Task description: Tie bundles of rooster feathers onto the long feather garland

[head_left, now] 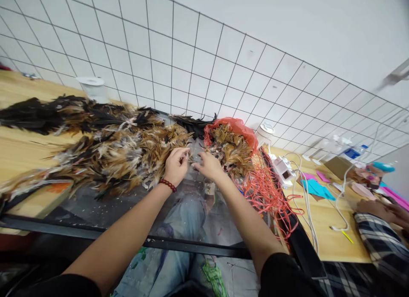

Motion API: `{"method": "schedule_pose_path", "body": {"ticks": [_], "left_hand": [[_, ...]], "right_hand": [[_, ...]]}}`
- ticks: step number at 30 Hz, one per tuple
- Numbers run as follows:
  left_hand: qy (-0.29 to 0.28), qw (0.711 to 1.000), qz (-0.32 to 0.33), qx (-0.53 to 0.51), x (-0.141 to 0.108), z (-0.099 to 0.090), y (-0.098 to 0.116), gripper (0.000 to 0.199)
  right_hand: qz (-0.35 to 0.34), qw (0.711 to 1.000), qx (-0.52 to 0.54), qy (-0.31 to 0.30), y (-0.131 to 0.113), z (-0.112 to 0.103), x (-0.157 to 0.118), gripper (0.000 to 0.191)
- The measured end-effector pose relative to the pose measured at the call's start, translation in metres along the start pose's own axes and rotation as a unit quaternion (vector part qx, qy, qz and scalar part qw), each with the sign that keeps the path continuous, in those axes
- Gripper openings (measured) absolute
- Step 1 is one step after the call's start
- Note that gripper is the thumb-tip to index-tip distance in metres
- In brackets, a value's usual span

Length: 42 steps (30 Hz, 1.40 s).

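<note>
A person's two bare hands meet over a dark, see-through tabletop (105, 209), feathers on either side. The left hand (175, 165), a bead bracelet (168, 185) at its wrist, is curled with thumb and fingers near one another, just beside a long pile of brown feathers (116, 154). The right hand (209, 165) points toward it across a small gap, fingers bent. Whether either hand grips anything (a thin quill could be lost at this size) cannot be told.

The brown pile spreads to the left of the hands, with black feathers (30, 113) behind it, reaching onto the wooden surface at far left. More brown feathers fill a red bag (241, 127), which stands open just beyond the right hand. Red strings (263, 190) lie tangled beside the right forearm, along the tabletop's edge.

A white tub (92, 87) stands behind the feathers and a lidded jar (266, 131) near the bag, before a wire grid (172, 54). At far right, beyond white cables (308, 203) and blue sheets (316, 188), a co-worker's plaid sleeve (378, 229) rests by the wooden desk (335, 246).
</note>
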<state>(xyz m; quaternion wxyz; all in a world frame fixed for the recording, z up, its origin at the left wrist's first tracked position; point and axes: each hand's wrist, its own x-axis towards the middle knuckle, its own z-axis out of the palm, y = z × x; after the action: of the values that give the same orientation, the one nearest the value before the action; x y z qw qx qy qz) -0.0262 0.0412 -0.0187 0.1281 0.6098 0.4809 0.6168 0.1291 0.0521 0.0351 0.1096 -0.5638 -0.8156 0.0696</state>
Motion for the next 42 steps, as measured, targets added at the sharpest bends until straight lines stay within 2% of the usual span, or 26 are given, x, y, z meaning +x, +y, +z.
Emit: {"method": "schedule_pose_path", "body": {"ticks": [3, 6, 7, 11, 14, 16, 18, 20, 22, 25, 29, 33, 36, 39, 42], "left_hand": [[0.003, 1.0, -0.005, 0.011, 0.001, -0.002, -0.001, 0.03], [-0.002, 1.0, -0.011, 0.015, 0.0, -0.003, 0.001, 0.029], [-0.004, 1.0, -0.011, 0.01, -0.001, -0.003, 0.002, 0.029], [-0.001, 1.0, -0.019, -0.021, -0.003, -0.004, 0.009, 0.027], [0.008, 0.998, -0.046, -0.046, -0.002, -0.005, 0.016, 0.024], [0.007, 0.991, -0.099, -0.085, -0.001, -0.006, 0.021, 0.026], [-0.008, 0.971, -0.187, -0.146, -0.001, -0.006, 0.025, 0.032], [-0.047, 0.94, -0.263, -0.212, 0.0, -0.005, 0.03, 0.035], [-0.094, 0.914, -0.291, -0.266, 0.001, -0.005, 0.034, 0.031], [-0.125, 0.899, -0.282, -0.312, 0.001, -0.005, 0.039, 0.032], [-0.097, 0.898, -0.293, -0.313, 0.002, -0.006, 0.04, 0.04], [-0.092, 0.897, -0.307, -0.306, 0.001, -0.005, 0.039, 0.049], [-0.095, 0.913, -0.283, -0.279, -0.001, -0.004, 0.037, 0.038], [-0.052, 0.93, -0.261, -0.252, -0.002, -0.004, 0.034, 0.034], [-0.011, 0.918, -0.288, -0.273, 0.0, -0.006, 0.032, 0.034]], "right_hand": [[-0.051, 0.996, -0.016, -0.072, -0.004, 0.006, 0.01, 0.024], [-0.12, 0.975, 0.053, -0.179, 0.013, -0.009, 0.008, 0.011], [-0.128, 0.969, 0.087, -0.192, 0.02, -0.016, 0.006, 0.009], [-0.109, 0.969, 0.179, -0.127, 0.041, -0.033, 0.003, 0.012], [-0.092, 0.956, 0.26, -0.1, 0.046, -0.032, 0.004, 0.011], [-0.07, 0.929, 0.347, -0.106, 0.043, -0.027, 0.005, 0.012], [-0.052, 0.89, 0.44, -0.108, 0.038, -0.02, 0.007, 0.015], [-0.051, 0.851, 0.51, -0.112, 0.031, -0.013, 0.01, 0.022], [-0.047, 0.826, 0.551, -0.109, 0.023, -0.006, 0.011, 0.028], [-0.018, 0.812, 0.577, -0.085, 0.012, 0.0, 0.013, 0.032], [0.02, 0.796, 0.602, -0.058, 0.006, 0.004, 0.013, 0.036], [0.026, 0.785, 0.617, -0.05, 0.004, 0.007, 0.013, 0.036], [0.022, 0.789, 0.611, -0.053, 0.001, 0.009, 0.012, 0.035], [0.004, 0.786, 0.613, -0.076, -0.003, 0.009, 0.01, 0.035], [-0.011, 0.783, 0.612, -0.108, -0.003, 0.006, 0.007, 0.034]]}}
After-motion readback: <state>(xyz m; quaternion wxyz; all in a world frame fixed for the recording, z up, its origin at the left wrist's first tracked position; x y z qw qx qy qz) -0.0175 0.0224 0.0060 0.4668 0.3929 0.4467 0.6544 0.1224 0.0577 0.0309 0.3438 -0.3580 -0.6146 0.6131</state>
